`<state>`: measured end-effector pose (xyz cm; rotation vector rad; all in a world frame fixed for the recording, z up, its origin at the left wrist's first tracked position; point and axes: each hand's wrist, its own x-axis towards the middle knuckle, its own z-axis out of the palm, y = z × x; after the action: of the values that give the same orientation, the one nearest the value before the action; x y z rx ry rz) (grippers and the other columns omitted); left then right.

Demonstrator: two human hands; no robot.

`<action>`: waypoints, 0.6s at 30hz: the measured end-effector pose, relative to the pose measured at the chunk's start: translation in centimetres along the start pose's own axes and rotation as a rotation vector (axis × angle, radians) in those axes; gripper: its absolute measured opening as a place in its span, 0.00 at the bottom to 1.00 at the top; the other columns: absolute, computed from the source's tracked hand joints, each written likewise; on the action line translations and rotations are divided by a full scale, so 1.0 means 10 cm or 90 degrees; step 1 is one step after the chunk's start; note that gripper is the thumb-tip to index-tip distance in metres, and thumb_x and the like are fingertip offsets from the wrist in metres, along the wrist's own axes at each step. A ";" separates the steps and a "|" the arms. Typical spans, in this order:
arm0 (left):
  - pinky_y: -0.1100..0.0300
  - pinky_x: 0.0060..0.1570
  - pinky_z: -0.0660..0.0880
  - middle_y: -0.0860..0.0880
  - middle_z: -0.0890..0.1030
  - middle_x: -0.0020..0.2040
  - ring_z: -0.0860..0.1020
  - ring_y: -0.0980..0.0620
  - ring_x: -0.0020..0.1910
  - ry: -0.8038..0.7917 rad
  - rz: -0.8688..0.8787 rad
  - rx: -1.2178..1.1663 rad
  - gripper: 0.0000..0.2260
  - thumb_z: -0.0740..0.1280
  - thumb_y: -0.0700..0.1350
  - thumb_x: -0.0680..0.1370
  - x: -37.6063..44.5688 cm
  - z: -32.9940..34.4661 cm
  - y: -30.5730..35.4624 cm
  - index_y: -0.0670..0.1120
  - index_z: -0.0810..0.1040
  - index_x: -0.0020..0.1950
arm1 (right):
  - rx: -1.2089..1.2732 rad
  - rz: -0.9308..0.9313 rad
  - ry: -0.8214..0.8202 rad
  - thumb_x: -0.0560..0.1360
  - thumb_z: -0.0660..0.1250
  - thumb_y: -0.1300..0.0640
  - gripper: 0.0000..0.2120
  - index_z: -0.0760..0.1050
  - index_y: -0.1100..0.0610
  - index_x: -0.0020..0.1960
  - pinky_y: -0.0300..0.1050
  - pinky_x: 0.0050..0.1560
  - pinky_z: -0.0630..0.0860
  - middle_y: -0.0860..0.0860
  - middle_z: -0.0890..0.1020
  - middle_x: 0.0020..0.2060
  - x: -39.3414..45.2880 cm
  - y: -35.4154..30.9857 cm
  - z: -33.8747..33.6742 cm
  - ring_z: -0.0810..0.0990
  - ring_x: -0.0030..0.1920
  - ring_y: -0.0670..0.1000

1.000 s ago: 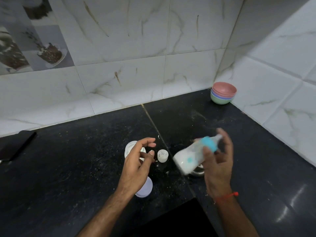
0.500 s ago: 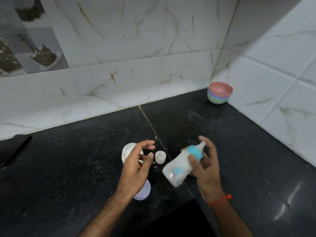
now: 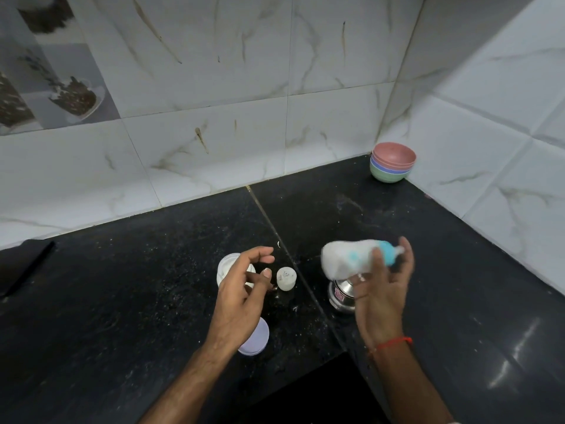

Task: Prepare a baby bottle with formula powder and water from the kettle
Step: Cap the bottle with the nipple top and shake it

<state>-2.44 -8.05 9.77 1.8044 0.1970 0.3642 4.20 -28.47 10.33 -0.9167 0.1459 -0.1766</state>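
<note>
The right hand is gripping the baby bottle near its blue collar and is holding it almost flat above the black counter; the bottle is looking blurred and milky white. Under it a steel vessel is standing on the counter. The left hand is hovering empty, with fingers loosely curled, over a white open jar. A small clear cap is standing just beside it. Stacked bowls are sitting in the far right corner.

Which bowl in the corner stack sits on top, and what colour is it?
The pink bowl sits on top of the stack, open side up. The blue and purple ones show only as rims beneath it, and the green bowl is at the bottom.
</note>
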 end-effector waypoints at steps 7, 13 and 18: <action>0.69 0.39 0.77 0.59 0.84 0.57 0.84 0.53 0.43 0.006 0.000 0.002 0.14 0.66 0.38 0.84 0.02 0.00 0.04 0.55 0.79 0.64 | 0.041 -0.010 0.009 0.74 0.74 0.50 0.34 0.64 0.48 0.77 0.44 0.41 0.84 0.57 0.82 0.60 0.00 0.00 0.05 0.86 0.48 0.48; 0.66 0.41 0.79 0.60 0.83 0.58 0.84 0.54 0.44 -0.003 0.004 0.018 0.15 0.66 0.38 0.83 0.00 -0.01 0.01 0.56 0.79 0.64 | -0.083 0.007 -0.138 0.68 0.81 0.52 0.42 0.65 0.44 0.77 0.55 0.54 0.84 0.63 0.84 0.58 -0.14 0.05 0.04 0.85 0.59 0.59; 0.65 0.39 0.79 0.60 0.83 0.58 0.84 0.53 0.44 -0.001 0.001 0.010 0.14 0.66 0.39 0.84 -0.01 -0.02 0.01 0.56 0.79 0.65 | -0.064 -0.018 -0.064 0.70 0.78 0.46 0.40 0.64 0.43 0.76 0.41 0.41 0.82 0.55 0.83 0.59 0.01 0.02 0.02 0.84 0.49 0.50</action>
<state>-2.58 -7.92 9.86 1.8203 0.1978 0.3626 4.34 -28.26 10.28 -1.0258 0.0487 -0.1507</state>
